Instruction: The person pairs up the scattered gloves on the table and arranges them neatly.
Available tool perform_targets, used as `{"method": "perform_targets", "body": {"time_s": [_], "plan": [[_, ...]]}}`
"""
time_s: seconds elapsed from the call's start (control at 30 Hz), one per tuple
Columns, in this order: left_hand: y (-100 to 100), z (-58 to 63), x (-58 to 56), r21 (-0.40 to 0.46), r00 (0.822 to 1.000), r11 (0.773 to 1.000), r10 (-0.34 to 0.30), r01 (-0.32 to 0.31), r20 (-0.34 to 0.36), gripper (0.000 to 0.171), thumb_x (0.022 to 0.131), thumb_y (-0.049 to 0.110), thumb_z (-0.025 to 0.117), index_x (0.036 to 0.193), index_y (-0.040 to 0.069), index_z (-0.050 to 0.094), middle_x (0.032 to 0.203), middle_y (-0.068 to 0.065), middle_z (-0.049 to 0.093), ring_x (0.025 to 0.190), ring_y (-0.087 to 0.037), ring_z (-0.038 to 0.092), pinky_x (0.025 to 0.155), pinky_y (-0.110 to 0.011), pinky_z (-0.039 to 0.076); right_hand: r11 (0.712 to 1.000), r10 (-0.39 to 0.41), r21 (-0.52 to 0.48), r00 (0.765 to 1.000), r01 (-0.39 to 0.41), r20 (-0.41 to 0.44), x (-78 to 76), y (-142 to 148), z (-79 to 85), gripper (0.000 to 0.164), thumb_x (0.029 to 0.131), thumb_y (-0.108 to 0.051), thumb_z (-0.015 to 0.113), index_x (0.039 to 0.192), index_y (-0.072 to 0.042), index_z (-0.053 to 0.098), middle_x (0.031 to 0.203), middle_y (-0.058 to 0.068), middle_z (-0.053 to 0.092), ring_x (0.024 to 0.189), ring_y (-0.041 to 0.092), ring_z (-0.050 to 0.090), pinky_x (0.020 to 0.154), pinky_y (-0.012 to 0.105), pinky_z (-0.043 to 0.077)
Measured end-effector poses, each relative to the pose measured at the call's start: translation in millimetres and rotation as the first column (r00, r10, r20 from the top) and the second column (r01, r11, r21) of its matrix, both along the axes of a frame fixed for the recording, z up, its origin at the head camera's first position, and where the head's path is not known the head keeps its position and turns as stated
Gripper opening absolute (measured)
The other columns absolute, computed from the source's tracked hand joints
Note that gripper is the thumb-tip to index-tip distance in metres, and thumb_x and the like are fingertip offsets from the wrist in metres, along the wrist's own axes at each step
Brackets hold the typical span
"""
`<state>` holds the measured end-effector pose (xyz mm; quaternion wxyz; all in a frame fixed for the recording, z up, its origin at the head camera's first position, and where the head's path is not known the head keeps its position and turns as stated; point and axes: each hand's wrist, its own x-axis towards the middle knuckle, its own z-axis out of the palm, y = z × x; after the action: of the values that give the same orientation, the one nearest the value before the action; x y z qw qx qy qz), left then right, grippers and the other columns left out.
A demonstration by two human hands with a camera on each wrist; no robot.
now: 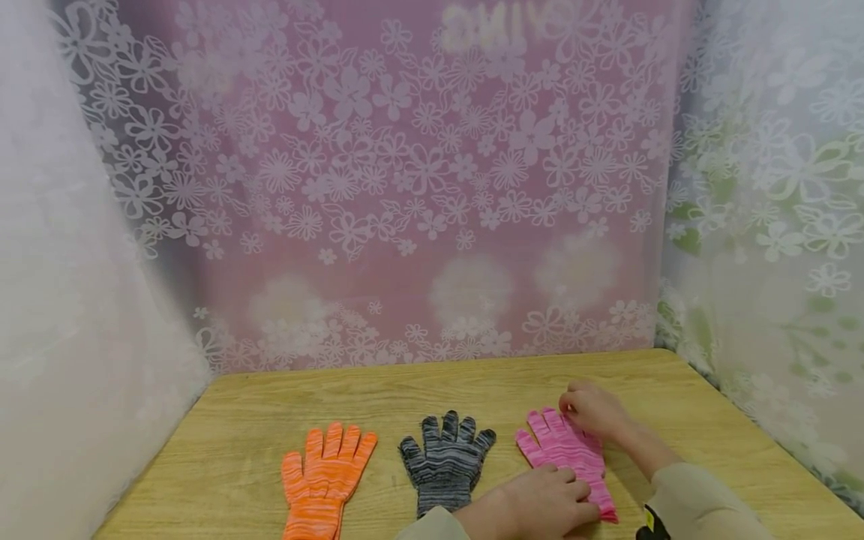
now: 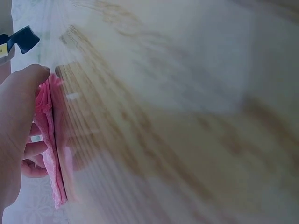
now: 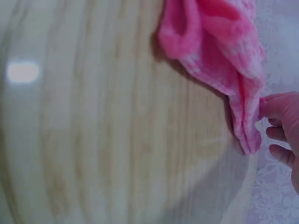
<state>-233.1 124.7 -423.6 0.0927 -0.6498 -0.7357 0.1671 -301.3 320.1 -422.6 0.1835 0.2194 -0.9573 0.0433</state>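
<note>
A pink knitted glove lies on the wooden table with its fingers pointing away. My left hand rests across its lower part near the cuff, fingers loosely bent. Up at the glove's finger end, my right hand pinches a glove finger. In the right wrist view the thumb of the right hand meets the narrow tip of the pink glove. Seen from the left wrist, the left hand lies along the edge of the pink glove, partly covering it.
A grey-black striped glove lies flat in the middle, left of the pink one. Farther left is an orange glove. Flower-patterned curtains enclose the wooden table at the back and sides.
</note>
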Motion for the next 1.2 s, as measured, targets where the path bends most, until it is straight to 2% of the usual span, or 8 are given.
{"method": "perform_targets", "body": {"time_s": [0.23,0.37,0.5,0.63,0.73,0.93,1.07,1.2], "plan": [[0,0.9,-0.2,-0.021,1.0,1.0,0.006,-0.006,0.01,0.036,0.096,0.05,0.035,0.126,0.034,0.048,0.113,0.016,0.047,0.1,0.0,0.042,0.089,-0.016,0.034,0.999,-0.04,-0.011,0.994,0.041,0.099,2.1,-2,-0.4,0.004,0.078,-0.005,0.067,0.081,-0.009,0.067,0.077,0.0,0.06,0.075,0.022,0.059,0.065,0.039,0.048],[1,0.5,1.1,-0.02,1.0,1.0,0.009,-0.008,0.006,0.037,0.096,0.05,0.034,0.126,0.034,0.048,0.114,0.016,0.047,0.102,0.0,0.042,0.09,-0.016,0.033,0.998,-0.05,-0.035,0.989,0.056,0.137,7.9,0,1.0,0.003,0.079,-0.01,0.068,0.081,-0.01,0.067,0.078,-0.001,0.061,0.077,0.022,0.06,0.067,0.039,0.049],[0,0.8,3.2,-0.004,0.999,1.0,0.015,-0.015,-0.029,0.035,0.095,0.052,0.036,0.123,0.035,0.05,0.111,0.016,0.047,0.099,0.0,0.042,0.088,-0.017,0.035,1.0,0.03,-0.008,0.993,-0.029,0.112,12.7,5,2.9,0.003,0.079,-0.014,0.07,0.077,-0.012,0.069,0.08,-0.002,0.062,0.077,0.02,0.057,0.067,0.037,0.047],[0,1.9,4.7,-0.006,0.998,1.0,0.031,-0.031,-0.049,0.035,0.094,0.054,0.037,0.122,0.036,0.05,0.109,0.017,0.046,0.099,0.0,0.042,0.087,-0.017,0.035,0.992,0.123,0.015,0.988,-0.125,0.095,16.3,10,2.7,0.006,0.08,-0.017,0.069,0.081,-0.012,0.072,0.088,0.001,0.066,0.08,0.021,0.057,0.07,0.039,0.047],[0,2.5,5.1,-0.01,0.998,0.999,0.035,-0.036,-0.055,0.035,0.093,0.055,0.038,0.121,0.037,0.05,0.108,0.017,0.046,0.099,0.0,0.042,0.087,-0.017,0.034,0.989,0.142,0.03,0.986,-0.145,0.089,18.5,13,2.3,0.011,0.081,-0.018,0.069,0.088,-0.01,0.072,0.092,0.003,0.066,0.085,0.023,0.057,0.074,0.041,0.047],[-1,2.9,5.0,-0.005,0.998,1.0,0.023,-0.023,-0.055,0.034,0.094,0.055,0.038,0.12,0.036,0.051,0.107,0.017,0.046,0.099,0.0,0.042,0.088,-0.017,0.034,0.977,0.2,0.074,0.979,-0.201,0.028,17.0,15,0.1,0.011,0.078,-0.015,0.069,0.088,-0.011,0.07,0.093,0.002,0.065,0.087,0.023,0.056,0.073,0.042,0.046],[0,2.9,4.9,-0.009,0.998,1.0,0.026,-0.026,-0.048,0.035,0.094,0.055,0.038,0.121,0.036,0.051,0.107,0.017,0.046,0.099,0.0,0.042,0.088,-0.017,0.034,0.976,0.211,0.061,0.977,-0.211,0.004,15.1,16,-1.7,0.013,0.076,-0.013,0.07,0.089,-0.011,0.068,0.089,-0.001,0.064,0.084,0.02,0.056,0.07,0.04,0.046],[0,2.3,4.9,-0.006,0.998,1.0,0.024,-0.025,-0.056,0.035,0.094,0.055,0.038,0.121,0.036,0.051,0.107,0.017,0.046,0.099,0.0,0.042,0.087,-0.017,0.035,0.981,0.193,0.009,0.98,-0.194,0.037,15.0,17,-2.5,0.014,0.078,-0.013,0.068,0.092,-0.01,0.068,0.086,-0.003,0.063,0.081,0.018,0.055,0.069,0.037,0.046]]}}
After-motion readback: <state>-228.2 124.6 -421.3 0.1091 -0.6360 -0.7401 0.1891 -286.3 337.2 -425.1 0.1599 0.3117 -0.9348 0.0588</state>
